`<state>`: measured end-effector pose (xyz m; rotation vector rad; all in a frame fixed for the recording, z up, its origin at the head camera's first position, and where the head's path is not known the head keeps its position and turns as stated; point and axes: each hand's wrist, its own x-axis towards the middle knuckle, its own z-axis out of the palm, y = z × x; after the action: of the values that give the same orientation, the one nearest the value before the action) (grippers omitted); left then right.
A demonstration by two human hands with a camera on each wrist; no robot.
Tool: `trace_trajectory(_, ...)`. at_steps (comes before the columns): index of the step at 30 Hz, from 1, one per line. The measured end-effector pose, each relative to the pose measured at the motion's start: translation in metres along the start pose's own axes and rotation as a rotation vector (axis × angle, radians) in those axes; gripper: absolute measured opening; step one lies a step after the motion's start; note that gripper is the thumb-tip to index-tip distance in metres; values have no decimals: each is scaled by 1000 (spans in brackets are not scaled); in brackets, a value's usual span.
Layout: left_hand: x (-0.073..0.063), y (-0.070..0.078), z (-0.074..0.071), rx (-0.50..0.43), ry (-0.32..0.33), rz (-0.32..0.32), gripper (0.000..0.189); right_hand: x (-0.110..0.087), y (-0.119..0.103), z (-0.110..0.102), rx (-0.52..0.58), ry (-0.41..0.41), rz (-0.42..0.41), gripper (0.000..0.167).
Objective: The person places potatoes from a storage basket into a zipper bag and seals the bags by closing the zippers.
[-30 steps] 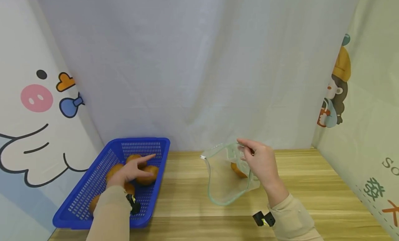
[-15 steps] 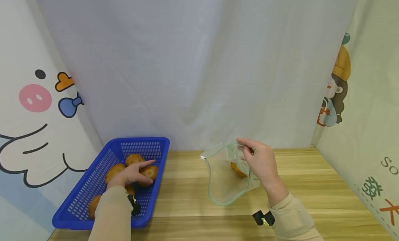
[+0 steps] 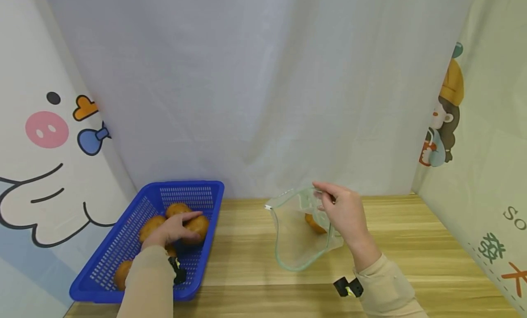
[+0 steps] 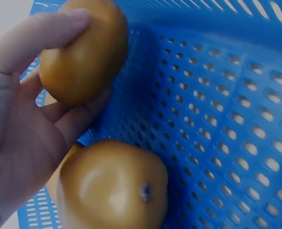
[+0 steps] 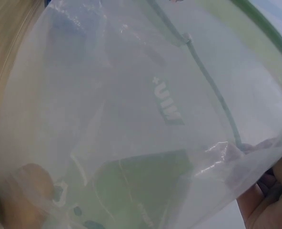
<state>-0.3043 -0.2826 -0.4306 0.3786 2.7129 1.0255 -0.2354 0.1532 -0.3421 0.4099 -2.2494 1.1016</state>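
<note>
Plainly, fruit [image 4: 91, 57] in left hand [image 4: 29, 114]

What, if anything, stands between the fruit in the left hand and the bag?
The blue basket does: its wall nearest the bag is in the way, so the fruit in the left hand would likely need lifting over it. Beyond that, nothing visible; the bag's mouth is open, its rim pinched by the right hand.

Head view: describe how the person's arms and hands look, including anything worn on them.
The left sleeve and right sleeve are long, plain and beige, covering the arms down to the wrists. The left hand and right hand are bare. Beside each wrist sits a small, angular black device with a yellowish patch: left device, right device.
</note>
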Motion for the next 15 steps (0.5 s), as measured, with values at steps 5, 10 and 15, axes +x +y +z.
trace_trajectory(5, 5, 1, -4, -94, 85, 64, 80, 0, 0, 0, 0, 1, -4, 26)
trace_trajectory(10, 7, 9, -8, -156, 155, 109, 80, 0, 0, 0, -1, -2, 5, 27)
trace_trajectory(15, 7, 22, -13, -153, 203, 149, 80, 0, 0, -1, -3, -3, 11, 27)
